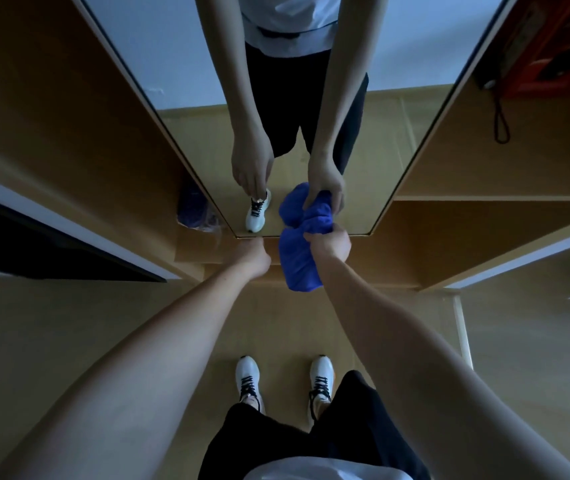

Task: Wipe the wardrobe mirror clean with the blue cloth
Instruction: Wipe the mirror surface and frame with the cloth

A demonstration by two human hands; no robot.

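A tall mirror (207,98) was set in a wooden wardrobe (51,116), with open shelves (484,199) to its right, where a black cord (500,116) hung beside a red object (553,43). A bluish bundle (195,211) lay at the mirror's lower left corner. White shoes (248,379) were planted on the wooden floor (68,341). The blue cloth (299,258) was bunched and gripped in the right hand (332,245), pressed at the mirror's bottom edge (its reflection meeting it). The left hand (250,258) was stretched forward near that edge, fingers hidden, so its state could not be told.
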